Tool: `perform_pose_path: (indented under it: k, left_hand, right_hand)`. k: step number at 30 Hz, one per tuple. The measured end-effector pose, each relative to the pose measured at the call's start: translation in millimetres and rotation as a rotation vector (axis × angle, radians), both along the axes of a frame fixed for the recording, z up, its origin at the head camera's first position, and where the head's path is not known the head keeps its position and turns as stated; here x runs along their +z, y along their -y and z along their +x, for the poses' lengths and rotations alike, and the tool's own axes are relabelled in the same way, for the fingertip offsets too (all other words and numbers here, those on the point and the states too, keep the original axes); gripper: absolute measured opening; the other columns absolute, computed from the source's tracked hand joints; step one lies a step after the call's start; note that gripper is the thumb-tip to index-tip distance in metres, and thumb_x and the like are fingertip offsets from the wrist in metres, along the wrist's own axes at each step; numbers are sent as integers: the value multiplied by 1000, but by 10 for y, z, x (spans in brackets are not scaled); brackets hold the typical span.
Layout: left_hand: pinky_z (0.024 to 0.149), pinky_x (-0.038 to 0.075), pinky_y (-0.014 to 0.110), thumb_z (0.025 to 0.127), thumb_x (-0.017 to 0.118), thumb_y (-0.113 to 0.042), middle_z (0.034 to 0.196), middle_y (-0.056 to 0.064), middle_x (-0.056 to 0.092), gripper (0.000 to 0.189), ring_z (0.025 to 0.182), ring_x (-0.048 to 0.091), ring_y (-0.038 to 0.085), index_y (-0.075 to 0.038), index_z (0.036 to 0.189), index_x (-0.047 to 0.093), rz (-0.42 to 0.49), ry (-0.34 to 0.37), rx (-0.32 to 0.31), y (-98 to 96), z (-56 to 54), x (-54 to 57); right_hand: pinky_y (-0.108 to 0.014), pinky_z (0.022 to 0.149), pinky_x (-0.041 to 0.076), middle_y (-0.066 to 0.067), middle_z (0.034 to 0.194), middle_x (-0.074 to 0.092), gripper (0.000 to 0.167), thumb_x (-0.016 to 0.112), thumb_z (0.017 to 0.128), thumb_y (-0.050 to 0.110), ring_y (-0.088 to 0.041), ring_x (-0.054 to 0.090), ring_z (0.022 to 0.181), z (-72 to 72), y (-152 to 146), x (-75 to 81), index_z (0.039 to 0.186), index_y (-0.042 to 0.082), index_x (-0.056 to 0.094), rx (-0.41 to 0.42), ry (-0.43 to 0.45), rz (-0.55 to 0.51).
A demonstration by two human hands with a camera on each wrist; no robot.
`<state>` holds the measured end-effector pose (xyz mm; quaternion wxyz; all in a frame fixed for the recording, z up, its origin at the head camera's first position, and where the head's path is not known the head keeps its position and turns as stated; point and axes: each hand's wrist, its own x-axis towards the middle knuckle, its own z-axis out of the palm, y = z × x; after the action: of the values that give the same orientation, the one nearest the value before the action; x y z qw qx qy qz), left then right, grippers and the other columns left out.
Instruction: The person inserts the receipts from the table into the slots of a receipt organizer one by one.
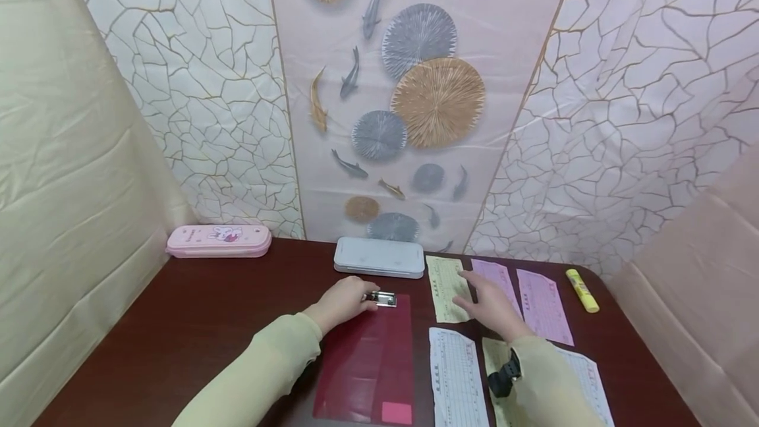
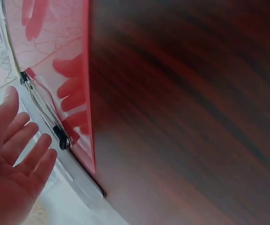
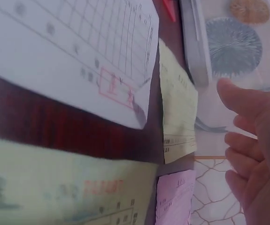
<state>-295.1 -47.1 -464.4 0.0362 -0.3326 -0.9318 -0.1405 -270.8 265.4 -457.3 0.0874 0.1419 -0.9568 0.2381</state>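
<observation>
Several paper slips (image 1: 455,377) right of red clipboard (image 1: 356,374); left hand (image 1: 342,302), fingers loosely apart, at metal clip (image 1: 385,299); right hand (image 1: 493,305), thumb and fingers apart, above yellow slip (image 1: 443,287).

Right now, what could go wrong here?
The right hand is at the loose upper yellow slip; a brush might shift it.
The left hand, fingers relaxed, is at the clip; the red clipboard might skid if knocked.
The glue stick lies on its side near the table's right edge; a bump could roll it.
</observation>
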Motion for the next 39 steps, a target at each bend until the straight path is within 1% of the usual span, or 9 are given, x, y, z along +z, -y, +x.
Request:
perform_pose_path:
  k: [6,13,19,23,27,30,34,37,39]
  left_hand:
    - [86,50,29,85,70,-31,103,-3,70,32,98,62,16,-14,111,71,-22,28,-2,-69,-54,-63]
    - [90,50,30,83,73,-27,109,-1,69,35,106,62,16,-12,114,70,-29,84,18,-79,-49,-53]
    - [87,50,27,82,75,-20,104,-1,70,32,102,62,15,-11,112,71,-43,60,0,-52,-63,-98]
    - [80,51,24,81,75,-18,95,-5,69,23,93,62,10,-15,104,73,-32,78,13,-28,-81,-136]
    - [74,50,21,81,75,-16,88,-10,69,16,85,61,6,-17,98,74,-1,70,-2,-18,-106,-190]
    - [74,51,21,80,75,-16,87,-10,69,17,84,62,5,-18,97,74,15,42,-19,-15,-136,-216]
    - [74,50,20,80,75,-17,87,-11,70,18,82,61,4,-19,98,75,34,53,-19,-24,-183,-203]
    - [75,51,21,79,76,-18,90,-9,71,20,85,62,5,-19,100,76,45,73,-6,-42,-215,-181]
    - [78,51,21,79,76,-20,95,-7,72,24,90,64,8,-17,103,75,48,79,5,-53,-237,-170]
  right_hand:
    - [-55,100,40,-27,131,52,53,68,88,17,-43,49,121,-219,8,-28,132,-5,50,12,42,8]
    - [-54,98,42,-27,126,56,45,66,88,9,-43,53,116,-469,22,-79,128,-8,54,31,35,3]
    - [-53,94,46,-27,122,59,41,67,86,6,-42,56,112,-598,71,-105,123,-8,58,27,48,41]
    - [-52,92,47,-27,121,59,41,68,85,4,-42,55,113,-682,81,-85,122,-8,59,-1,102,65]
    - [-52,92,47,-26,119,61,40,69,83,5,-42,56,112,-743,72,-71,121,-8,60,-19,162,90]
    - [-49,88,50,-25,109,65,41,72,81,5,-39,60,104,-797,54,-127,118,-9,61,3,161,102]
    - [-46,82,53,-22,100,67,42,75,78,7,-34,64,94,-881,40,-208,115,-9,62,13,139,109]
    - [-46,83,52,-22,101,67,44,75,78,8,-34,64,95,-927,40,-203,116,-9,61,15,140,117]
    - [-48,87,51,-25,108,65,48,75,78,9,-37,63,100,-952,35,-180,120,-11,59,29,144,127]
